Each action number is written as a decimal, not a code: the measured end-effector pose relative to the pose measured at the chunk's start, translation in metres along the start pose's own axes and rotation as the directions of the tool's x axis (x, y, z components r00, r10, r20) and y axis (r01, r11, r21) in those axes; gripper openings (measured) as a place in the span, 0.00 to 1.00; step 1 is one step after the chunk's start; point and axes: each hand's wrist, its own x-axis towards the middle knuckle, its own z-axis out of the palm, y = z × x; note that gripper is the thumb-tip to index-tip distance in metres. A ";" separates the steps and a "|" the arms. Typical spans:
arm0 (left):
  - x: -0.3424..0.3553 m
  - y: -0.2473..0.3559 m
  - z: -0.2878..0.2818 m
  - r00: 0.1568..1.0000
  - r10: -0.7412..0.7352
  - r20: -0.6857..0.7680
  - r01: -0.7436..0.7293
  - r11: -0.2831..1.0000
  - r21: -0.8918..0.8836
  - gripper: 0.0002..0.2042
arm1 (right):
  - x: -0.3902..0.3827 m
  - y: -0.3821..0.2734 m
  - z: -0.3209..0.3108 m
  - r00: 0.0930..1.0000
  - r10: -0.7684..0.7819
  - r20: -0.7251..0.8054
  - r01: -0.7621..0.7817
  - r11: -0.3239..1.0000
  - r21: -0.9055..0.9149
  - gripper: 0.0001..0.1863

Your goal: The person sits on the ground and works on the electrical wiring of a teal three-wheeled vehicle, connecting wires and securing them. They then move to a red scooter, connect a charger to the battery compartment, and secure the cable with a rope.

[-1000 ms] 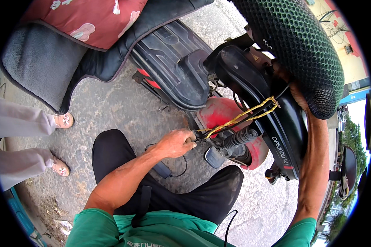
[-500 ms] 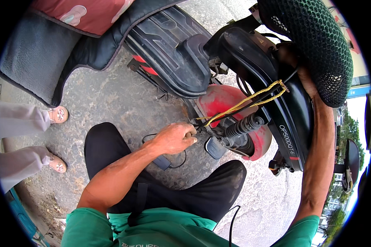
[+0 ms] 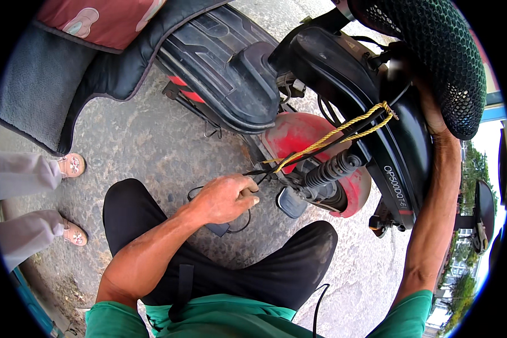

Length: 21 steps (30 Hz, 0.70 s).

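Note:
My left hand (image 3: 224,198) is low in front of the scooter's red front mudguard (image 3: 287,132), fingers curled with a black cable (image 3: 257,172) at their tips. A looped yellow-and-black rope (image 3: 335,134) runs alongside that cable up to the black front panel (image 3: 372,149). On the far side of this panel, beneath a dark mesh-covered part (image 3: 442,62), reaches my right hand (image 3: 431,112). Its fingers are hidden there. The front shock absorber (image 3: 331,170) sits beside the mudguard. Below my left hand, a small black box (image 3: 217,228) with a thin lead lies on the ground.
The scooter's black footboard (image 3: 219,73) extends to the upper left, next to a padded leg cover (image 3: 39,96). Another person's grey-trousered legs (image 3: 25,177) and tan shoes (image 3: 73,165) are at the left. A mirror (image 3: 483,211) juts out at the far right.
My left hand has moved slightly left and down, away from the mudguard. The right hand stays behind the front panel. The whole view has shifted a little.

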 end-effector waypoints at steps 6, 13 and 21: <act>0.003 -0.001 0.001 0.999 0.009 0.031 -0.009 1.000 0.011 0.15 | -0.002 0.016 0.000 0.994 0.110 0.025 -0.108 0.991 -0.078 0.14; 0.009 0.004 0.003 0.992 -0.005 -0.128 -0.018 0.983 -0.180 0.16 | -0.007 0.021 0.003 0.973 0.199 0.119 -0.199 0.980 -0.015 0.17; 0.056 0.053 0.006 0.923 0.320 -0.215 -0.349 0.930 -0.118 0.22 | -0.008 -0.005 -0.004 0.989 0.121 0.080 -0.105 0.978 -0.180 0.15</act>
